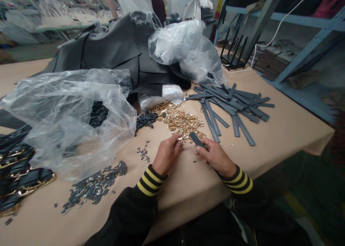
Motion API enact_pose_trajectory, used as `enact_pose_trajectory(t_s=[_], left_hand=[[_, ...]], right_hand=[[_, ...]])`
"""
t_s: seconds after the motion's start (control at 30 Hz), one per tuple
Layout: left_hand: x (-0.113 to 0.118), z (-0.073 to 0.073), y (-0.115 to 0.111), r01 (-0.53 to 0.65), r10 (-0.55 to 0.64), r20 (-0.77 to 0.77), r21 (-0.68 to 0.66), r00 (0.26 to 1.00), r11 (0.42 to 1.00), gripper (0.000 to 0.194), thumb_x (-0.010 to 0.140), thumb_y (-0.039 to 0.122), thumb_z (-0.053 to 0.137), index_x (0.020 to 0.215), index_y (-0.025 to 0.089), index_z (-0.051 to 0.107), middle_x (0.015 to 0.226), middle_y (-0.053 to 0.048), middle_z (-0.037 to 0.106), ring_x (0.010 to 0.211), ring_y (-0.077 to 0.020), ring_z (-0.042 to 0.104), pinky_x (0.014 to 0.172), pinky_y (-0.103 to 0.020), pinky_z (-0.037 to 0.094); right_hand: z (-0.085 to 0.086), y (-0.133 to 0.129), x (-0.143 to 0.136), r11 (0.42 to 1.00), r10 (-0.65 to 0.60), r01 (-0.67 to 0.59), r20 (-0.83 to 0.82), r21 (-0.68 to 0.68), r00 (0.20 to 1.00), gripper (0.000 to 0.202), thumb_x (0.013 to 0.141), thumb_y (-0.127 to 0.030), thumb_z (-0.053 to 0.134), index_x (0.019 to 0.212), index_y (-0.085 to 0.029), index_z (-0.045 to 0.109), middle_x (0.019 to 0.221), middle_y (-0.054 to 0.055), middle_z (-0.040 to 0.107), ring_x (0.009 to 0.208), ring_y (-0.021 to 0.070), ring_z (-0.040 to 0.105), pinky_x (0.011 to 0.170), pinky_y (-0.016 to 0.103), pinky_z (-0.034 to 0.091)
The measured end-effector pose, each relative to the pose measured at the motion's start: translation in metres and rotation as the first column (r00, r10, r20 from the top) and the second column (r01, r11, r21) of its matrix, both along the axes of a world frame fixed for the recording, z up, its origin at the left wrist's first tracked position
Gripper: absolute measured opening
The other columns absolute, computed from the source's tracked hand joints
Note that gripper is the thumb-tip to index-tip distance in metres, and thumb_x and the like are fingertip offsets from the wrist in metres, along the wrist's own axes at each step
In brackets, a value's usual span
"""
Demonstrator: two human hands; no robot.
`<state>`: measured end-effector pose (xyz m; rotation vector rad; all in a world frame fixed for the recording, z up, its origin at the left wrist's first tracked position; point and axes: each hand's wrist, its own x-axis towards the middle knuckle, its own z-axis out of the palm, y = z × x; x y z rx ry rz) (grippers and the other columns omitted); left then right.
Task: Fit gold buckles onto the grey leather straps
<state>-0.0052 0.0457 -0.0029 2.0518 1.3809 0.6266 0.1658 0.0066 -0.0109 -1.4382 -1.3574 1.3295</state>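
My right hand pinches a short dark grey strap between thumb and fingers, its free end pointing up and left. Just left of it, my left hand has its fingertips closed at a small gold rectangular buckle, at the near edge of the buckle pile. Beyond both hands spreads that pile of gold buckles. A heap of long dark grey straps lies crisscrossed behind my right hand.
Small dark metal-like pieces lie heaped at left. Clear plastic bags cover black parts. Finished-looking black pieces with gold buckles sit far left. Dark sheets and a router stand behind. The table edge runs close to me.
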Motion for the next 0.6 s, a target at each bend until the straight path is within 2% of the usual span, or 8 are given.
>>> enact_pose_trajectory(t_s=[0.1, 0.2, 0.37, 0.53, 0.6], left_hand=[[-0.009, 0.010, -0.011, -0.019, 0.075, 0.241, -0.225, 0.968, 0.974, 0.019, 0.080, 0.027, 0.046, 0.089, 0.014, 0.057, 0.064, 0.000, 0.058, 0.055, -0.0112, 0.055, 0.056, -0.023, 0.044], [-0.012, 0.018, -0.022, -0.006, 0.128, 0.343, -0.334, 0.931, 0.942, 0.019, 0.079, 0.030, 0.048, 0.080, 0.014, 0.057, 0.062, 0.000, 0.056, 0.053, -0.0102, 0.053, 0.052, -0.022, 0.045], [-0.014, 0.019, -0.032, -0.049, 0.163, 0.376, -0.296, 0.912, 0.954, 0.019, 0.077, 0.032, 0.052, 0.075, 0.014, 0.057, 0.065, 0.000, 0.054, 0.054, -0.0092, 0.049, 0.048, -0.019, 0.043], [-0.018, 0.021, -0.036, -0.066, 0.206, 0.436, -0.315, 0.876, 0.947, 0.020, 0.077, 0.029, 0.052, 0.093, 0.017, 0.050, 0.059, 0.006, 0.046, 0.047, -0.0071, 0.045, 0.044, -0.018, 0.042], [-0.020, 0.022, -0.038, -0.076, 0.215, 0.439, -0.312, 0.873, 0.947, 0.018, 0.078, 0.029, 0.052, 0.091, 0.017, 0.048, 0.060, 0.006, 0.045, 0.047, -0.0068, 0.045, 0.043, -0.018, 0.041]], right_hand=[[0.003, 0.000, -0.009, 0.999, 0.042, -0.043, -0.058, -0.004, 0.997, 0.019, 0.075, -0.030, 0.055, 0.086, -0.015, 0.053, 0.059, -0.004, 0.050, 0.039, 0.0038, 0.038, 0.035, 0.015, 0.031], [0.007, -0.002, -0.021, 0.993, 0.112, -0.117, -0.165, -0.023, 0.980, 0.022, 0.075, -0.030, 0.056, 0.092, -0.015, 0.054, 0.051, -0.007, 0.043, 0.038, 0.0039, 0.036, 0.035, 0.015, 0.030], [0.007, -0.005, -0.034, 0.986, 0.159, -0.168, -0.265, -0.010, 0.951, 0.022, 0.075, -0.026, 0.057, 0.094, -0.015, 0.053, 0.050, -0.008, 0.042, 0.038, 0.0037, 0.037, 0.035, 0.014, 0.030], [0.004, -0.006, -0.037, 0.979, 0.193, -0.202, -0.279, -0.006, 0.941, 0.028, 0.075, -0.025, 0.057, 0.101, -0.017, 0.051, 0.051, -0.007, 0.044, 0.040, 0.0047, 0.039, 0.035, 0.014, 0.032], [0.003, -0.006, -0.038, 0.979, 0.195, -0.205, -0.274, -0.007, 0.942, 0.028, 0.075, -0.026, 0.057, 0.101, -0.017, 0.051, 0.051, -0.007, 0.045, 0.039, 0.0051, 0.039, 0.035, 0.014, 0.032]])
